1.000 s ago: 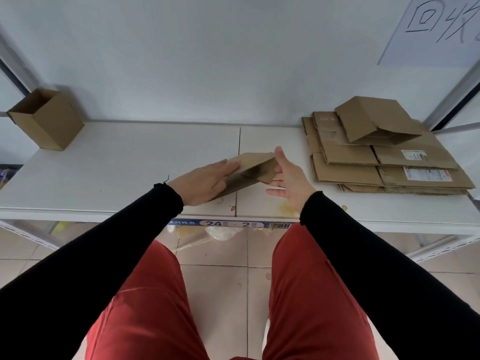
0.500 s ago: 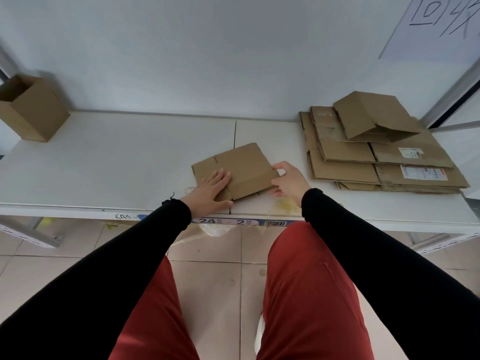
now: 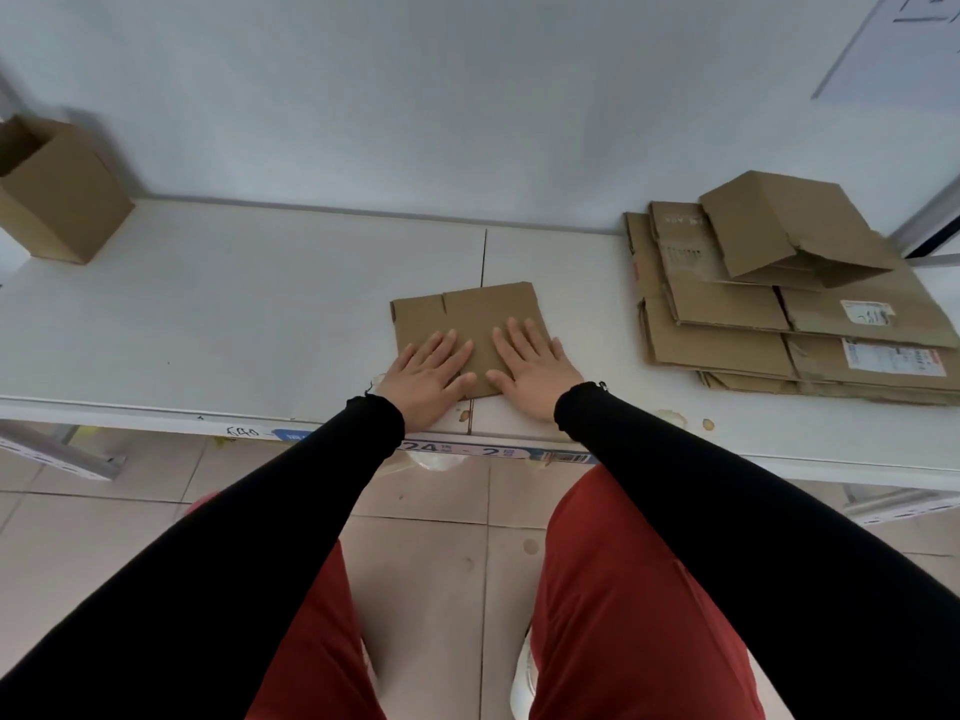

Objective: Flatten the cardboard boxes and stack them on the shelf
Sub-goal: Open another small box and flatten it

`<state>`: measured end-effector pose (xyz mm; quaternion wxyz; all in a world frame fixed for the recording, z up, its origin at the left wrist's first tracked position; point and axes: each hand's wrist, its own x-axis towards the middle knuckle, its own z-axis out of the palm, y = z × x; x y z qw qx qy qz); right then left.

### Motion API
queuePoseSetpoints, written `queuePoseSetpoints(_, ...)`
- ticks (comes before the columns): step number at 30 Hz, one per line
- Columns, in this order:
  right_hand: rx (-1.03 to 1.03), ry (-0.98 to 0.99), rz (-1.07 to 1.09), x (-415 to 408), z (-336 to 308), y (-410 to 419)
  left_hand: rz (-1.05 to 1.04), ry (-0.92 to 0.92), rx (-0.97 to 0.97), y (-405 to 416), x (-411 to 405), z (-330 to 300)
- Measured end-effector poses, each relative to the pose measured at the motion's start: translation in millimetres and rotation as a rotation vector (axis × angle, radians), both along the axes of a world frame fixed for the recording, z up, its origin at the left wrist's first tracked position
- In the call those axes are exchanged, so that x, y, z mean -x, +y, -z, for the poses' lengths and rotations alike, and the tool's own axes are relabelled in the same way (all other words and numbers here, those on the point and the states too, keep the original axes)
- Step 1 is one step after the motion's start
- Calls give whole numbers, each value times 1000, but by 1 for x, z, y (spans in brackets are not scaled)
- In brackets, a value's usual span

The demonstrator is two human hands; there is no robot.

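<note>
A small flattened cardboard box lies on the white shelf near its front edge, in the middle. My left hand and my right hand press down on its near half, side by side, palms flat and fingers straight. At the right of the shelf sits a stack of flattened boxes; the topmost box on it is only partly collapsed. An upright open box stands at the far left.
A white wall rises behind the shelf. A paper sheet with handwriting hangs at the upper right. A metal upright stands behind the stack. Below the shelf edge are tiled floor and my red trousers.
The box went from half-collapsed between my hands to lying flat on the shelf. Both hands moved onto its top and now press it down side by side.
</note>
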<state>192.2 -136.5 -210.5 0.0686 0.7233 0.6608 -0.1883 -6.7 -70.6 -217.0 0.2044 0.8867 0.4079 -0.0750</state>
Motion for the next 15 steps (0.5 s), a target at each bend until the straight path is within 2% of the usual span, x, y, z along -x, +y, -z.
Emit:
queuePoseSetpoints(5, -11, -10, 24, 2, 9, 9, -58, -1, -112, -1, -8, 11)
queuePoseSetpoints(8, -20, 38, 60, 0, 4, 10, -68, -2, -101, 1, -7, 10)
queuePoseSetpoints(12, -67, 94, 269, 0, 1, 2, -341, 32, -21, -2, -1, 7)
queuePoseSetpoints(15, -106, 110, 341, 2, -4, -1, -420, 22, 37, -4, -2, 0)
